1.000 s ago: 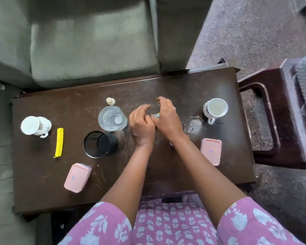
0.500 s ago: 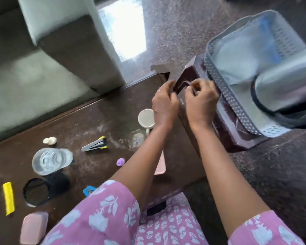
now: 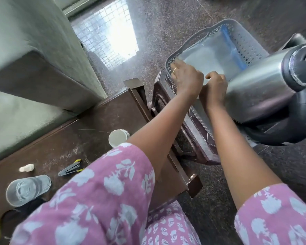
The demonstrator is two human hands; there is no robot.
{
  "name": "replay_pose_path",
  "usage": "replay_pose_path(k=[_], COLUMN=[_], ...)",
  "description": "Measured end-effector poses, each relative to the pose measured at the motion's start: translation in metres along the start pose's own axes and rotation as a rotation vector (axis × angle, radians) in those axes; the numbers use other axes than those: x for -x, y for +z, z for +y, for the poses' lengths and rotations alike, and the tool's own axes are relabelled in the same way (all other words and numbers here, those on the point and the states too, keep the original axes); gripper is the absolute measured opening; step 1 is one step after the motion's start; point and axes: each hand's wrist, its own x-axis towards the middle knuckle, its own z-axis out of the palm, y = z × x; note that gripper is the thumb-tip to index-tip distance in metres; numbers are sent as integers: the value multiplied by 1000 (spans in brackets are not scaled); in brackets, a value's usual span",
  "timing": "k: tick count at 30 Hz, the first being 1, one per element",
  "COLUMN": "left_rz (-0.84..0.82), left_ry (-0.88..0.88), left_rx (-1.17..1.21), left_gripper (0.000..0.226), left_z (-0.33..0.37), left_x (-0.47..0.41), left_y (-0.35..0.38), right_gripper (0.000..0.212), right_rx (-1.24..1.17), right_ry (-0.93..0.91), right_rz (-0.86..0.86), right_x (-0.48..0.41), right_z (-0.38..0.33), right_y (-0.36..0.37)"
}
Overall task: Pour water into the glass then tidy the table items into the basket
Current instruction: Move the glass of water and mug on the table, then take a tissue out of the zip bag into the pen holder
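1. Your basket looks like grey plastic with a perforated lattice wall, and a translucent, smooth sheet lines its inside.
2. The jug by your right arm is brushed metal with a soft sheen; its lid and handle look like glossy black plastic.
3. Your table is dark brown wood, fairly shiny but scratched and scuffed.
4. The glass is clear and smooth.
5. The cup looks like white glazed ceramic.
6. The floor is speckled polished stone, mirroring window light.
7. Your sleeve is matt printed cloth.
8. The sofa has matt woven upholstery.
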Motion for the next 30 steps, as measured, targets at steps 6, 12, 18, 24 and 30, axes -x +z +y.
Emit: replay_pose_path(k=[6, 12, 18, 24, 30], left_rz=[-1, 100, 79, 13, 116], left_ry=[-237, -332, -130, 109, 54], left_rx=[61, 291, 376, 513, 855], left_gripper=[54, 48, 19, 6, 6], left_z=[3, -3, -7, -21, -40], left_x=[-23, -28, -21, -3, 6], left_y=[15, 20, 17, 5, -36], right_gripper=[37, 42, 39, 29, 25], right_rx=[26, -27, -82, -220, -282], right_ry=[-24, -25, -49, -77, -144], right_rz=[-79, -116, -39, 197, 310], right_x=[-7, -10, -6, 3, 11], right_z=[11, 18, 20, 7, -10], right_y=[12, 15, 9, -2, -14])
